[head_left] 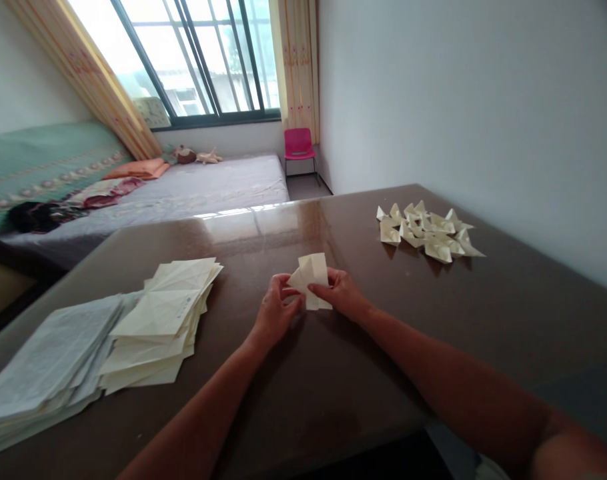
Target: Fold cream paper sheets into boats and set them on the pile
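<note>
While my right fingers (320, 291) pinch folded paper (313, 269) | left fingers (280, 280) touch its flap (295, 280), grip unclear | uneven pressure could skew it

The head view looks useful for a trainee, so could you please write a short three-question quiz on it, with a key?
1. Where is the cluster of small paper shapes?
A) on the bed
B) on the right part of the table
C) on the windowsill

2. True or false: the thumb of the right hand lies over the folded paper.

3. What lies on the table to the left of the left hand?

Key:
1. B
2. True
3. A cream paper stack and a whiter paper stack.
</note>
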A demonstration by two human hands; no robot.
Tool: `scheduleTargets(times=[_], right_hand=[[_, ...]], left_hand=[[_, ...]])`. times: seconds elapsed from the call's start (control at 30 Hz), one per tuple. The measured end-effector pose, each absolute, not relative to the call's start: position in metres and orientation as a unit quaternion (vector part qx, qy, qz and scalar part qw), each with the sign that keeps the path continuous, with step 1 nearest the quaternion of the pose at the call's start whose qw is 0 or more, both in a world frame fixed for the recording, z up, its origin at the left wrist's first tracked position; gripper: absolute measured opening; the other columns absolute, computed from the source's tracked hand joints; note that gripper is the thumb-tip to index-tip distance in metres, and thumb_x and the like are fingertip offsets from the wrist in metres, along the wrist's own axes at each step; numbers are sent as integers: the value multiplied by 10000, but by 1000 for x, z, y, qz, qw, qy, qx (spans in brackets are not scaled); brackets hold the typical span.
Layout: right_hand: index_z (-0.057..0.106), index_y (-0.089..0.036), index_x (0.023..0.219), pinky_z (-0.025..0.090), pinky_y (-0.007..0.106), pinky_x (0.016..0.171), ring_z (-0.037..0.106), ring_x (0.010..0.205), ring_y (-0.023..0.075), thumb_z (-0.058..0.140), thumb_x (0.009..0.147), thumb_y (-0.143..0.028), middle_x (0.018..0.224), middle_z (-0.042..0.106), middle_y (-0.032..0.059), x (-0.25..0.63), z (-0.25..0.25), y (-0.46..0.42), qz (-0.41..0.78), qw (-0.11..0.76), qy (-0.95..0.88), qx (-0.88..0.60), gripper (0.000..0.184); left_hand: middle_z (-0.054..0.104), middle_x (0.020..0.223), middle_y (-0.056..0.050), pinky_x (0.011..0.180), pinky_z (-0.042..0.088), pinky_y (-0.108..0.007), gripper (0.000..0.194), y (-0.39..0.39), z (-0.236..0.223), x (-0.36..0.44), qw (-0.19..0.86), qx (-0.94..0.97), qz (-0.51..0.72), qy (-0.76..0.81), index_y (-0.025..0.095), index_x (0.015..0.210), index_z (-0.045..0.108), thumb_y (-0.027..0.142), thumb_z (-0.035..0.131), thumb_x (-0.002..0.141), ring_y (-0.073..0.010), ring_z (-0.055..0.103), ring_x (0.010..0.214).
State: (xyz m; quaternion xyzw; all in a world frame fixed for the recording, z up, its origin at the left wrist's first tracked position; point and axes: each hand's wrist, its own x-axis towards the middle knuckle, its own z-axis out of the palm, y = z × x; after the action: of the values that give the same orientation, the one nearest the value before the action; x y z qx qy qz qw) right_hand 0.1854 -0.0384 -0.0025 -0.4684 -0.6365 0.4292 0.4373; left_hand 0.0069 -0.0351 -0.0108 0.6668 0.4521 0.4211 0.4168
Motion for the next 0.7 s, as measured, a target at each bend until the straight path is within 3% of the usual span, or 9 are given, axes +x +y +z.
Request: scheduleTargets(times=[0.1,0.17,0.23,0.33,0.43,0.57,0.7], right_hand=[[644,-193,988,412,324,811,562,920,202,519,867,-291,990,643,63,196,10,-40,139,329,-747,-560,200],[635,-205,999,371,340,837,529,980,222,485,892,-246,999,625,76,199,19,-42,4,238,-792,-562,188],[624,-197,1000,352,345,837,514,992,229,443,921,-228,983,620,91,197,23,-45,-56,164,-822,-542,199],[624,-186,986,350,332,830,506,993,223,436,932,-230,992,616,109,193,23,-45,-56,85,-859,-502,200],[640,-196,1009,371,319,826,504,1026,221,497,903,-232,1046,616,98,197,20,-44,-12,55,-886,-459,182],[684,-230,1013,401,274,815,547,1003,182,578,827,-179,1057,641,54,217,19,-37,99,88,-888,-440,220],[736,-228,964,417,247,802,600,916,153,539,854,-207,987,693,42,237,16,-26,221,145,-865,-427,226]], left_hand=[[486,1282,-110,933,482,-425,598,-39,-4,3,160,773,398,468,234,1313,372,323,647,789,-244,489,1178],[486,1296,-108,1028,391,-447,516,-42,3,1,38,825,348,444,234,1325,408,317,587,848,-255,415,1237],[538,1240,-90,1022,381,-428,377,-43,8,0,-17,865,284,414,234,1271,490,280,508,897,-247,419,1210],[607,1094,-63,920,439,-366,249,-41,9,-3,-16,906,190,377,233,1107,612,234,458,912,-216,485,1070],[622,968,-58,816,469,-310,252,-39,8,-6,10,921,143,361,222,984,666,217,422,921,-181,516,933],[622,961,-60,770,474,-286,303,-41,9,-9,24,921,127,369,222,967,682,222,381,937,-169,531,900],[644,951,-40,805,464,-277,287,-37,8,-14,80,907,143,387,250,943,704,292,420,934,-168,549,917]])
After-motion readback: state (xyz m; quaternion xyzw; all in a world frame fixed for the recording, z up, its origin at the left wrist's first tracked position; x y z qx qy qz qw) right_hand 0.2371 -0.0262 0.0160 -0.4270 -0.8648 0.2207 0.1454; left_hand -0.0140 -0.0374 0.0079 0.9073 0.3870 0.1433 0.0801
